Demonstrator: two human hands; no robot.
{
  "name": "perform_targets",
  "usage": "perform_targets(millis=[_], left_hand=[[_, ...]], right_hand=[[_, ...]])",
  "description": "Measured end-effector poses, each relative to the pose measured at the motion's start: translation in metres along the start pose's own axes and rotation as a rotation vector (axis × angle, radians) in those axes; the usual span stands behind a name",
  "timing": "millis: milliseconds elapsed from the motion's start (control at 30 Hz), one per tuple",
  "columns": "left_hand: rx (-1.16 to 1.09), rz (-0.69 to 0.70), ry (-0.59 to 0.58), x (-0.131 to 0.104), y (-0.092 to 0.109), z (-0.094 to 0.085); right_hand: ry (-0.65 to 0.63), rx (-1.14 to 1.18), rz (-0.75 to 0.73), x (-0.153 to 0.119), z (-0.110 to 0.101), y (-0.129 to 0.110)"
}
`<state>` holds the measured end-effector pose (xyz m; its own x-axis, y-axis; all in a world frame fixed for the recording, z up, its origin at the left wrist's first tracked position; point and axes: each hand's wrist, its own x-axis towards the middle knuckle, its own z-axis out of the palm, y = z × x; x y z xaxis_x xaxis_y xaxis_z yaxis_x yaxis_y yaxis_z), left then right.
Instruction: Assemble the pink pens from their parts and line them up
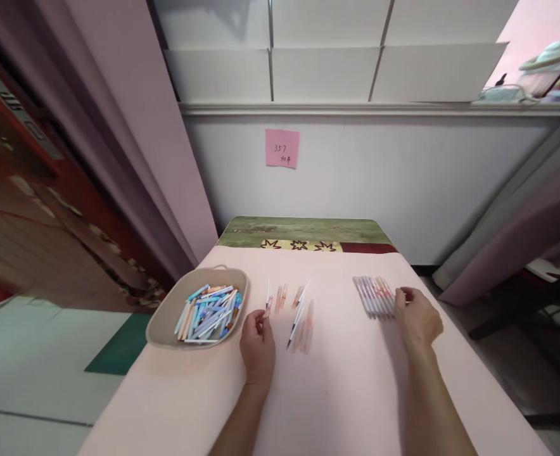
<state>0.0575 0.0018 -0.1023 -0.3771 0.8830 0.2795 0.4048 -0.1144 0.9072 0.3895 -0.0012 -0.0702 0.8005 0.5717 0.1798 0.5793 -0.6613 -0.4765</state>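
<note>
My left hand is closed on a small pink pen part, right of the basket. My right hand is at the right end of a row of assembled pens, its fingers pressed together; what they hold, if anything, is hidden. Between the hands lie short pink pieces, a second small group of pink pieces, white refills with dark tips and clear pinkish barrels.
A beige basket full of blue, white and orange pen parts stands at the table's left edge. The pink-covered table meets a wall bearing a pink note. Curtains hang on both sides.
</note>
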Motion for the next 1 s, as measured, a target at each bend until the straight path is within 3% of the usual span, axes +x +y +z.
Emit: perform_targets(millis=[67,200,300,433,633,833,1000], left_hand=[[0.167,0.066,-0.007,0.002,0.0,0.002],[0.52,0.074,-0.028,0.001,0.005,0.004],[0.653,0.045,-0.058,-0.002,0.01,0.008],[0.818,0.096,-0.128,0.003,0.016,0.013],[1.04,0.164,-0.229,0.029,0.027,0.022],[1.027,0.015,-0.323,0.046,0.031,0.029],[0.993,-0.029,-0.382,0.055,0.03,0.03]], right_hand=[[0.036,0.088,-0.113,-0.016,0.001,-0.017],[-0.122,0.189,-0.34,-0.046,0.012,-0.044],[-0.19,0.213,-0.429,-0.058,0.021,-0.051],[-0.205,0.215,-0.436,-0.06,0.025,-0.052],[-0.191,0.229,-0.442,-0.059,0.025,-0.053],[-0.206,0.231,-0.457,-0.059,0.024,-0.056],[-0.217,0.222,-0.474,-0.062,0.025,-0.058]])
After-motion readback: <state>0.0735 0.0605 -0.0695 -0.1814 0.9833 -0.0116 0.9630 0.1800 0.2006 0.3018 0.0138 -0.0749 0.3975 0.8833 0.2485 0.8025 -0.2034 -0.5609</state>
